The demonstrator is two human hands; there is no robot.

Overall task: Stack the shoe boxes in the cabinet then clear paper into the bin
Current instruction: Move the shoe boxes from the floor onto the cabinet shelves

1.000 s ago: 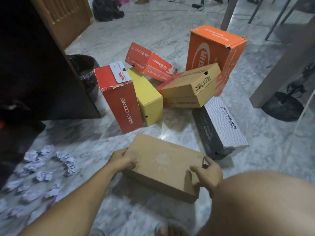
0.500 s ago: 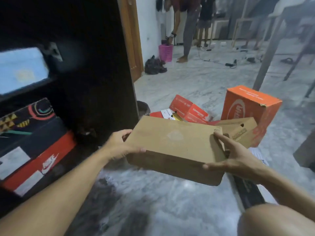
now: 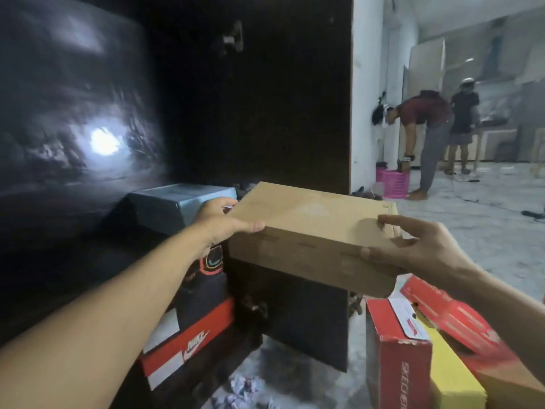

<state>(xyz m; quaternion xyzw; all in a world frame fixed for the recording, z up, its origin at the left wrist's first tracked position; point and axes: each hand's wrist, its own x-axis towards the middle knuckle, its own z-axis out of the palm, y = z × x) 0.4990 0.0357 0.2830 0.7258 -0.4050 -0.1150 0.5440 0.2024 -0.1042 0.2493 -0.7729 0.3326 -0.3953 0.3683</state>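
A plain brown shoe box (image 3: 312, 231) is held up in the air in front of the dark cabinet (image 3: 265, 98). My left hand (image 3: 224, 219) grips its left end and my right hand (image 3: 413, 249) grips its right end, thumb underneath. Inside the cabinet stands a stack: a pale blue box (image 3: 180, 206) on top, a black box (image 3: 206, 276) below, a red and white Nike box (image 3: 188, 343) at the bottom. The brown box hangs just right of the blue one. Crumpled paper (image 3: 244, 394) lies on the floor.
The open cabinet door (image 3: 298, 317) stands below the held box. A red Skechers box (image 3: 398, 358), a yellow box (image 3: 454, 376) and another red box (image 3: 451, 314) sit at lower right. Two people and a pink basket (image 3: 393, 180) are at the far right.
Both hands have lifted the brown box from the floor up to the level of the top of the cabinet's stack, and my view has turned toward the cabinet.
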